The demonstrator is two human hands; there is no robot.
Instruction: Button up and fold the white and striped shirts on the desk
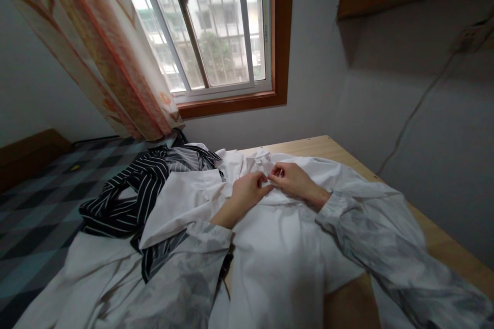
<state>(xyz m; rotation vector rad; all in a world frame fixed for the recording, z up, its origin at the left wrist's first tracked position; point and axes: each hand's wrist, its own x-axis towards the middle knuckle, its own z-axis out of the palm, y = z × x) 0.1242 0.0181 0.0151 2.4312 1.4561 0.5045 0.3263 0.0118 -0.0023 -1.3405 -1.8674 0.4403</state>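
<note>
Both arms reach fwd from the near side in loose grey patterned sleeves (370, 231), and the hands meet just short of the desk's far edge. L hand (249, 190) comes in at a slant, back of the hand up, w/ fingers curled in and thumb stretched toward the other hand. R hand (295, 181) comes from the opp. side, wrist a bit bent, index and thumb tips close together. Fingertips on both are nearly touching each other, pinched on a small bit of the white garment (283, 236); can't tell exactly which bit, too small tbh. Garment's on the wood desk (314, 145), spread from near the far edge toward the near side, one part running out to the R edge. It's plain white, thin-looking, bunched and crinkly around the fingers, smoother w/ soft long folds closer in. Far R corner of the desk is bare wood. On the L there's a black striped garment (142, 190) w/ thin white lines, crumpled next to the white stuff, and a checked bed cover (42, 200) beyond it.
</note>
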